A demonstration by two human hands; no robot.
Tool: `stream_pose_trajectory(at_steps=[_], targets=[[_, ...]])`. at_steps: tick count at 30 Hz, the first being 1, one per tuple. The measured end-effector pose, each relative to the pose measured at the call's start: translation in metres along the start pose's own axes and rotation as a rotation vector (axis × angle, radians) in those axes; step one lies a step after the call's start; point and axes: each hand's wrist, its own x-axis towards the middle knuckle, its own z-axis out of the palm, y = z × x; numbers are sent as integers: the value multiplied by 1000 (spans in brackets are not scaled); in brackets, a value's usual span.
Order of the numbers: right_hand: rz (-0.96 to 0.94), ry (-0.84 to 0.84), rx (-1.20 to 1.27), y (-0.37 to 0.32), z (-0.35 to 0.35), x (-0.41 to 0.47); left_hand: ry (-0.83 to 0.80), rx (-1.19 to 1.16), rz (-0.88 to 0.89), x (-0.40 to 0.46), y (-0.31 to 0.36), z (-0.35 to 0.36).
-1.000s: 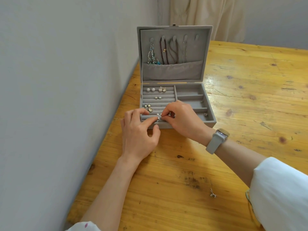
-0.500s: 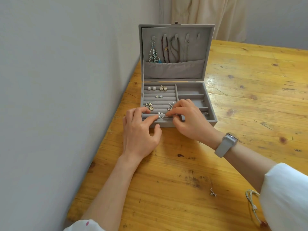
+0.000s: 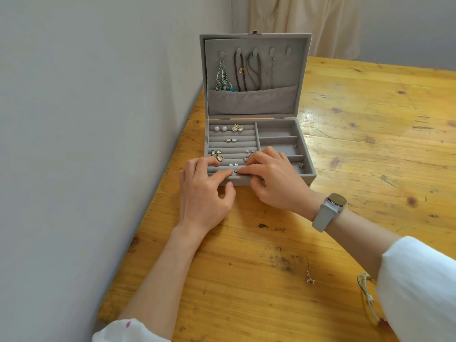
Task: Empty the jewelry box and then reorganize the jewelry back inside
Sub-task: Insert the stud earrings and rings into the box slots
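Meeting over the jewelry box [image 3: 307, 172], both hands' fingers apparently pinch one small earring [image 3: 234, 171].

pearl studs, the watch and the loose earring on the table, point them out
pearl studs [image 3: 220, 128], head view, between the two pearls
watch [image 3: 336, 200], head view, on its face
loose earring [image 3: 309, 279], head view, on its metal body
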Motion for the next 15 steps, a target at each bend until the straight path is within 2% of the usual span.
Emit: stream_pose_trajectory(at_steps=[9,12,15], targets=[[62,112,246,2,-19,-37,23,-45,32,-8,12,-12],[78,44,294,5,-33,-68,33,-124,58,-25,31,-23],[112,-107,291,4,-45,-105,-78,-252,50,-48,54,-27]])
